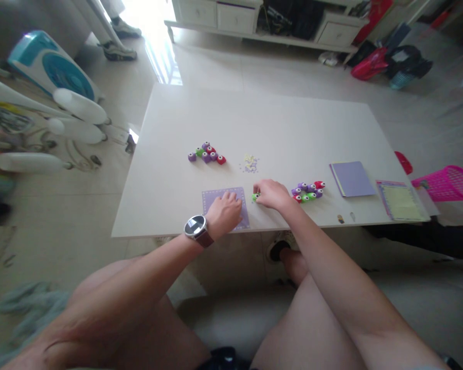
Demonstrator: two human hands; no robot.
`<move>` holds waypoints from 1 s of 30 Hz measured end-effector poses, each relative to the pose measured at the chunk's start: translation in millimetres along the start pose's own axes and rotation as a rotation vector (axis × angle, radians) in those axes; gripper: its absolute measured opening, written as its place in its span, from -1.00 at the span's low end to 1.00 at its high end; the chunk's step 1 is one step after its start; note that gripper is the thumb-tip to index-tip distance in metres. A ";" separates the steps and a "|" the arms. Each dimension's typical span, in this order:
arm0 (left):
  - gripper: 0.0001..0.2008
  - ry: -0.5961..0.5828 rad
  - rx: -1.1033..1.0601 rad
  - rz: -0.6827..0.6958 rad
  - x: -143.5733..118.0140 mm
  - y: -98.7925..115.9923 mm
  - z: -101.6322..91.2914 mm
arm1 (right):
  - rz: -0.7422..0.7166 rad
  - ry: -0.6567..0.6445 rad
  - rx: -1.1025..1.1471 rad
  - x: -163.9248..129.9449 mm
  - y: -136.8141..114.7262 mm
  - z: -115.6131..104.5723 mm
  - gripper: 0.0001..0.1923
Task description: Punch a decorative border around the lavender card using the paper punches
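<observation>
My left hand (pixel 225 211), a watch on its wrist, rests flat on a purple paper square (pixel 216 198) near the front edge of the white table (pixel 254 123). My right hand (pixel 272 194) grips a small green paper punch (pixel 255 197) at the sheet's right edge. A cluster of purple, red and green punches (pixel 308 191) lies just right of that hand. Another cluster of punches (pixel 207 152) sits further back on the left. Tiny punched paper bits (pixel 250 163) are scattered behind the sheet.
A purple paper stack (pixel 352 178) and a yellow-and-purple pad (pixel 400 201) lie at the table's right. A pink basket (pixel 449 183) stands on the floor to the right. A teal fan (pixel 50 64) and another person's shoes (pixel 119 50) are far left.
</observation>
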State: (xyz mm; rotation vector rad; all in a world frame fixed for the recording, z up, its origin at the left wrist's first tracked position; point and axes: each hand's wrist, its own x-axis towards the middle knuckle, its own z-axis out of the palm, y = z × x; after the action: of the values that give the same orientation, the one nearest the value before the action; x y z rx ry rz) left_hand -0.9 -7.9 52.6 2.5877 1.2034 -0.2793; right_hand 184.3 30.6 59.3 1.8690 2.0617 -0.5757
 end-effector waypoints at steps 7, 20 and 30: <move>-0.56 -0.094 0.017 -0.059 -16.3 42.6 -0.9 | 0.031 -0.076 -0.007 -1.1 8.1 -0.5 -0.67; -0.42 -0.174 -0.023 -0.083 -13.6 52.5 10.0 | -0.172 -0.206 0.155 6.5 8.4 -1.3 -0.66; -0.42 -0.166 -0.020 -0.074 -13.3 52.4 9.6 | 0.004 0.099 0.219 5.4 9.8 -5.5 -0.42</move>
State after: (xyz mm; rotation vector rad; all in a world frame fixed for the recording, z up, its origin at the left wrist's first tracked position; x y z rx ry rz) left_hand 30.4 -52.8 56.0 2.4514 1.2371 -0.4841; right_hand 193.7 38.7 60.6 2.0599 2.1308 -0.7499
